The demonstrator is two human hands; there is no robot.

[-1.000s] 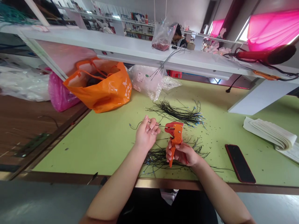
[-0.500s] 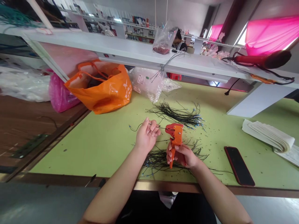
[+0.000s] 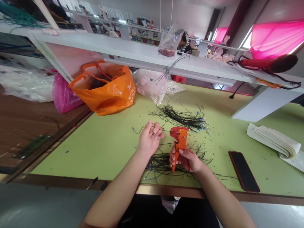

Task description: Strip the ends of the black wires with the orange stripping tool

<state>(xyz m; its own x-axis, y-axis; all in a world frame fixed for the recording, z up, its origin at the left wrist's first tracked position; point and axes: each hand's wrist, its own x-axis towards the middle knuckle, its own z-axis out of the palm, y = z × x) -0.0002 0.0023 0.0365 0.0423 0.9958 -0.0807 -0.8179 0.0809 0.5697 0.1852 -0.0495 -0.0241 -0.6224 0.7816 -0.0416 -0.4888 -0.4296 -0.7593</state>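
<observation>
My left hand (image 3: 151, 136) pinches a thin black wire (image 3: 142, 129) between thumb and fingers. One end of the wire, with a blue tip, sticks out to the left; the other runs right to the jaws of an orange and red wire stripper (image 3: 181, 136). My right hand (image 3: 186, 157) is wrapped around the stripper's handles and holds it upright. Beneath my hands lies a loose pile of black wires (image 3: 161, 163), some with blue ends. Farther back is a second bundle of black wires (image 3: 182, 117), its blue tips mostly toward the right.
A phone (image 3: 244, 171) and a folded stack of paper (image 3: 273, 141) lie on the right. An orange bag (image 3: 111, 95) and a clear plastic bag (image 3: 150, 84) stand at the back left. Dark scraps dot the green tabletop (image 3: 95, 148). A white shelf (image 3: 133, 50) crosses above the back.
The wire stripper has tilted slightly to the right at its head. My left hand keeps its pinch on the wire. The whole view has shifted a little.
</observation>
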